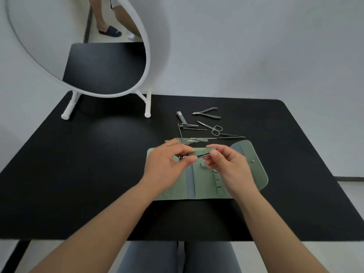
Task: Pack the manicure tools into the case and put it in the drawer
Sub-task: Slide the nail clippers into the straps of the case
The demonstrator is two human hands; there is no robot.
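A green fold-out case (204,186) lies open on the black table (78,174), its snap flap at the right. Above it my left hand (167,168) and my right hand (226,166) pinch the two ends of a green-handled nail clipper (201,153). Behind the case lie loose tools: cuticle nippers (207,113), another nail clipper (182,119), small scissors (212,128), tweezers (230,136) and several thin files and picks (189,139).
A large round white-framed mirror (98,56) on a white stand occupies the table's far left. A grey wall rises behind. The table's near edge is over my lap. No drawer is in view.
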